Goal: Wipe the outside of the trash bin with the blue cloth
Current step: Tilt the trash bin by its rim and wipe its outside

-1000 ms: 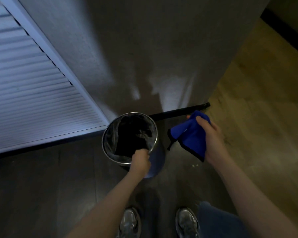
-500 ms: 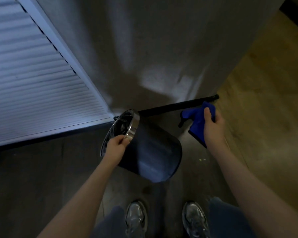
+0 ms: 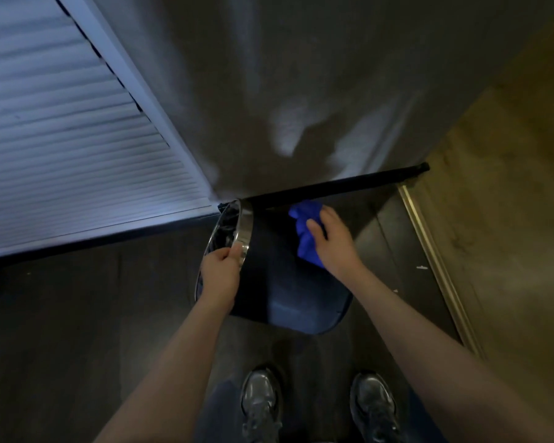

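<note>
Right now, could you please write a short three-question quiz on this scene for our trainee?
1. True or false: the bin stands upright on the floor.
2. Which hand holds the cloth? A) left B) right C) neither
3. Fill in: the left hand has its grip on the bin's shiny ____.

Key:
1. False; it is tilted, with its opening turned toward the louvred door.
2. B; the right hand presses the cloth on the bin's dark side.
3. Rim.
</note>
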The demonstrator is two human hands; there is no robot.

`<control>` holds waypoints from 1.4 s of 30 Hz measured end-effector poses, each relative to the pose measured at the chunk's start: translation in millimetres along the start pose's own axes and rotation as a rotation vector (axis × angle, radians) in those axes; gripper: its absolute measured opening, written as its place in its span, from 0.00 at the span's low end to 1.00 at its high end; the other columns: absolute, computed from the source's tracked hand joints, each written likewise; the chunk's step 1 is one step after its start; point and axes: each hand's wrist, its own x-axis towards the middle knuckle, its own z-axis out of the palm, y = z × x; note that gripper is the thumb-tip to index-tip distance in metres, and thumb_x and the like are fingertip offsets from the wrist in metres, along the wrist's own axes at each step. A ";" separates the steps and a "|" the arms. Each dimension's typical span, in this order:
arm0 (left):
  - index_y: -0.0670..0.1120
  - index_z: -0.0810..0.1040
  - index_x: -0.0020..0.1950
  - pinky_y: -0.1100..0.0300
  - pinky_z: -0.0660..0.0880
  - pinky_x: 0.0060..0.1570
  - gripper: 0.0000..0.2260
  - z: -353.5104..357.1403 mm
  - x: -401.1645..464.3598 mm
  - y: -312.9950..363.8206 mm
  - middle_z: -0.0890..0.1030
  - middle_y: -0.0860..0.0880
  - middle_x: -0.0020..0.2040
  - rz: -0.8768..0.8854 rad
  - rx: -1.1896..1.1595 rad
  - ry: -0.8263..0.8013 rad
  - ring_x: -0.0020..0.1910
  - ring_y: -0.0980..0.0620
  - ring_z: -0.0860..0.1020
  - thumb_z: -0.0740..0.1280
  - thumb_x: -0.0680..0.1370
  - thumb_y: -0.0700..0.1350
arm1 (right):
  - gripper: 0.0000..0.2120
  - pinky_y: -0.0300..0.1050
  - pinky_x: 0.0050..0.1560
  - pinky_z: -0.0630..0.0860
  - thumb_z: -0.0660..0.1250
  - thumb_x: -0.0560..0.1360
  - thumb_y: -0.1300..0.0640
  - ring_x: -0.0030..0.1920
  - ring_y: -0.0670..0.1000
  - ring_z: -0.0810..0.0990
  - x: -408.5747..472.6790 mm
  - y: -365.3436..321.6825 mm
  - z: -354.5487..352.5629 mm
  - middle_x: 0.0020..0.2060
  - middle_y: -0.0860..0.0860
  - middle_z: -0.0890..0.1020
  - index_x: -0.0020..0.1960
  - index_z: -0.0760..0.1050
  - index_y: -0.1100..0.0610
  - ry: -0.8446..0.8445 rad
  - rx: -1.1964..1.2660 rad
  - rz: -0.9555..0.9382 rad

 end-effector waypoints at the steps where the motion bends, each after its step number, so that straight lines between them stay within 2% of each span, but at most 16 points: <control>1: 0.42 0.74 0.30 0.54 0.67 0.38 0.15 1.8 -0.1 -2.4 0.71 0.44 0.28 -0.008 -0.005 -0.003 0.33 0.48 0.70 0.63 0.77 0.44 | 0.13 0.43 0.64 0.62 0.59 0.78 0.62 0.62 0.58 0.72 1.0 1.7 7.5 0.61 0.62 0.74 0.60 0.72 0.67 -0.082 -0.016 -0.010; 4: 0.42 0.75 0.31 0.54 0.66 0.38 0.14 6.1 -1.7 -13.2 0.71 0.43 0.29 -0.046 0.004 -0.022 0.32 0.48 0.69 0.64 0.76 0.45 | 0.15 0.43 0.67 0.61 0.60 0.78 0.61 0.66 0.55 0.70 -2.0 12.1 24.0 0.64 0.58 0.74 0.63 0.72 0.64 -0.264 0.071 0.101; 7: 0.40 0.75 0.32 0.52 0.66 0.37 0.15 5.7 -0.1 -22.9 0.71 0.42 0.31 -0.067 0.031 -0.044 0.33 0.47 0.69 0.64 0.76 0.46 | 0.04 0.42 0.49 0.71 0.66 0.74 0.60 0.45 0.49 0.80 -9.3 19.2 27.7 0.42 0.52 0.82 0.46 0.79 0.57 -0.133 0.325 0.309; 9: 0.44 0.73 0.28 0.53 0.66 0.37 0.17 3.2 5.7 -26.3 0.71 0.44 0.28 -0.065 0.045 -0.029 0.31 0.48 0.68 0.64 0.76 0.46 | 0.10 0.34 0.40 0.71 0.71 0.70 0.62 0.35 0.41 0.76 -8.1 22.5 30.3 0.33 0.45 0.77 0.37 0.72 0.50 0.004 0.352 0.332; 13: 0.47 0.72 0.22 0.60 0.64 0.29 0.21 -0.7 11.6 -29.8 0.69 0.54 0.20 -0.048 0.054 -0.003 0.25 0.54 0.66 0.65 0.76 0.47 | 0.18 0.25 0.45 0.71 0.71 0.69 0.63 0.46 0.44 0.77 -0.5 21.3 41.8 0.45 0.51 0.78 0.51 0.66 0.52 0.005 0.317 0.261; 16: 0.47 0.70 0.22 0.59 0.63 0.29 0.21 0.9 11.4 -31.3 0.68 0.51 0.23 -0.024 0.064 0.005 0.26 0.53 0.65 0.64 0.76 0.47 | 0.20 0.43 0.63 0.64 0.62 0.76 0.57 0.62 0.54 0.69 5.4 27.2 51.5 0.62 0.55 0.72 0.67 0.65 0.52 -0.166 -0.028 0.080; 18: 0.47 0.71 0.24 0.58 0.65 0.32 0.20 3.8 10.4 -29.3 0.68 0.50 0.24 -0.013 0.079 -0.002 0.28 0.51 0.66 0.64 0.76 0.47 | 0.19 0.45 0.69 0.57 0.57 0.79 0.56 0.70 0.55 0.62 5.8 28.4 54.9 0.68 0.54 0.69 0.69 0.64 0.53 -0.171 -0.165 0.039; 21: 0.47 0.73 0.27 0.52 0.66 0.37 0.17 10.9 8.7 -23.9 0.70 0.47 0.27 -0.018 0.087 -0.014 0.31 0.48 0.68 0.63 0.76 0.48 | 0.18 0.44 0.69 0.58 0.54 0.79 0.55 0.71 0.54 0.64 -9.3 17.4 61.1 0.68 0.54 0.71 0.68 0.66 0.55 -0.068 -0.227 0.017; 25: 0.46 0.77 0.32 0.49 0.72 0.45 0.14 10.2 10.7 -22.1 0.76 0.41 0.34 -0.041 0.041 -0.008 0.38 0.45 0.74 0.62 0.77 0.46 | 0.24 0.48 0.68 0.61 0.54 0.75 0.54 0.70 0.56 0.65 -55.3 -1.2 77.5 0.69 0.54 0.69 0.70 0.64 0.56 -0.118 -0.421 -0.360; 27: 0.46 0.77 0.32 0.52 0.71 0.41 0.14 7.3 9.5 -23.1 0.75 0.44 0.31 -0.050 0.009 -0.012 0.35 0.46 0.73 0.62 0.77 0.46 | 0.26 0.50 0.67 0.64 0.61 0.72 0.57 0.69 0.56 0.67 -58.5 5.0 71.9 0.69 0.54 0.70 0.70 0.64 0.57 -0.197 -0.485 -0.532; 29: 0.46 0.73 0.28 0.56 0.65 0.34 0.16 5.7 8.0 -24.0 0.70 0.48 0.26 -0.029 0.012 0.002 0.29 0.51 0.67 0.64 0.77 0.46 | 0.23 0.49 0.67 0.66 0.63 0.73 0.59 0.68 0.55 0.69 -44.4 15.6 62.5 0.67 0.55 0.72 0.68 0.67 0.58 -0.163 -0.451 -0.405; 31: 0.46 0.72 0.26 0.57 0.63 0.33 0.18 4.3 7.3 -23.8 0.68 0.48 0.25 -0.019 0.046 0.007 0.27 0.52 0.65 0.64 0.76 0.46 | 0.17 0.47 0.66 0.65 0.58 0.78 0.57 0.67 0.56 0.70 -22.7 31.0 52.5 0.65 0.58 0.74 0.66 0.69 0.59 -0.021 -0.339 -0.011; 33: 0.47 0.72 0.26 0.58 0.63 0.31 0.18 3.9 6.7 -21.7 0.67 0.49 0.25 -0.009 0.052 -0.010 0.27 0.52 0.65 0.64 0.76 0.47 | 0.17 0.50 0.63 0.66 0.52 0.80 0.53 0.65 0.60 0.70 -5.0 50.7 40.7 0.64 0.61 0.74 0.62 0.71 0.61 -0.038 -0.309 0.326; 35: 0.47 0.72 0.26 0.58 0.64 0.31 0.18 5.2 5.9 -18.8 0.67 0.49 0.25 -0.006 0.052 -0.028 0.26 0.53 0.65 0.64 0.77 0.47 | 0.18 0.52 0.62 0.66 0.50 0.80 0.53 0.63 0.62 0.70 -0.4 66.1 28.7 0.62 0.62 0.73 0.60 0.71 0.62 -0.072 -0.320 0.472; 38: 0.48 0.71 0.26 0.58 0.65 0.32 0.18 9.4 3.6 -14.4 0.68 0.50 0.25 0.006 0.065 -0.038 0.27 0.53 0.66 0.63 0.77 0.46 | 0.17 0.52 0.60 0.67 0.51 0.80 0.55 0.61 0.62 0.71 -7.3 68.8 26.3 0.60 0.63 0.75 0.59 0.72 0.63 0.014 -0.310 0.514; 42: 0.43 0.73 0.28 0.54 0.67 0.39 0.17 15.5 2.5 -9.3 0.68 0.48 0.27 -0.025 0.065 -0.039 0.33 0.47 0.68 0.63 0.77 0.46 | 0.15 0.50 0.61 0.69 0.57 0.78 0.58 0.60 0.59 0.75 -23.1 20.3 63.5 0.58 0.60 0.78 0.61 0.72 0.62 0.167 -0.303 0.144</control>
